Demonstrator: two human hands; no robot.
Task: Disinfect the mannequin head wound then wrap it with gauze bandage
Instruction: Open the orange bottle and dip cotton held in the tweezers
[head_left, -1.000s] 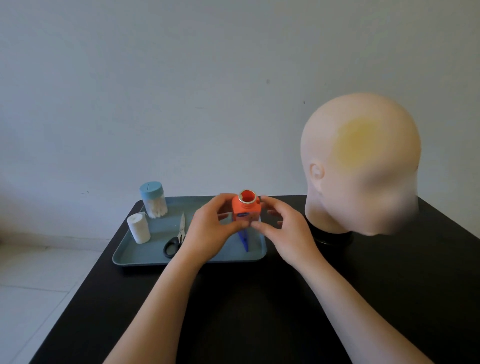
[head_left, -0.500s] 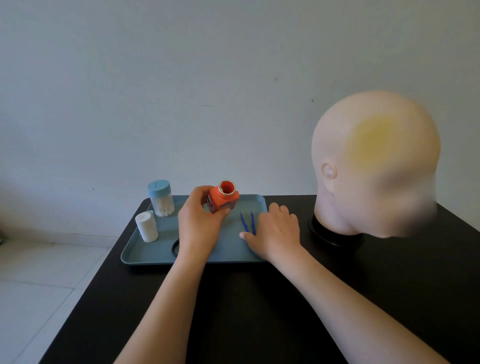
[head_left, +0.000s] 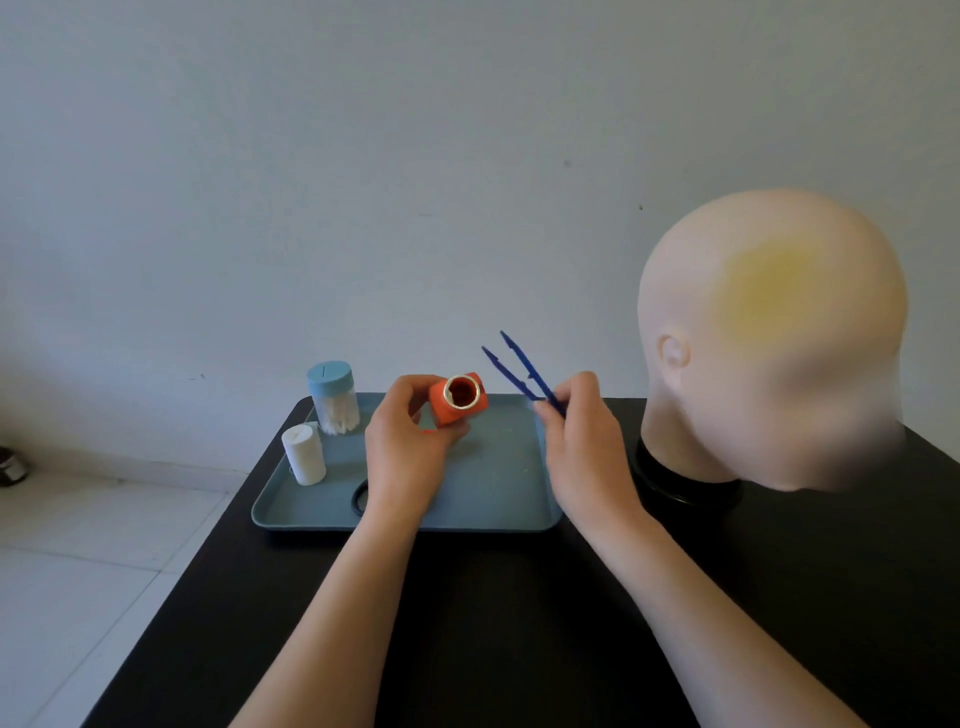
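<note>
the left hand holds an open orange bottle in a closed grip above the grey-blue tray, mouth tilted toward the camera. the right hand pinches blue plastic tweezers — tips apart, pointing up and left. the mannequin head stands on the black tabletop right of the tray, a yellow patch on its side. a gauze roll stands at the tray's left edge — beside a cotton swab jar.

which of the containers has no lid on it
The orange bottle in the left hand: its mouth is open. The swab jar wears a blue cap.
</note>
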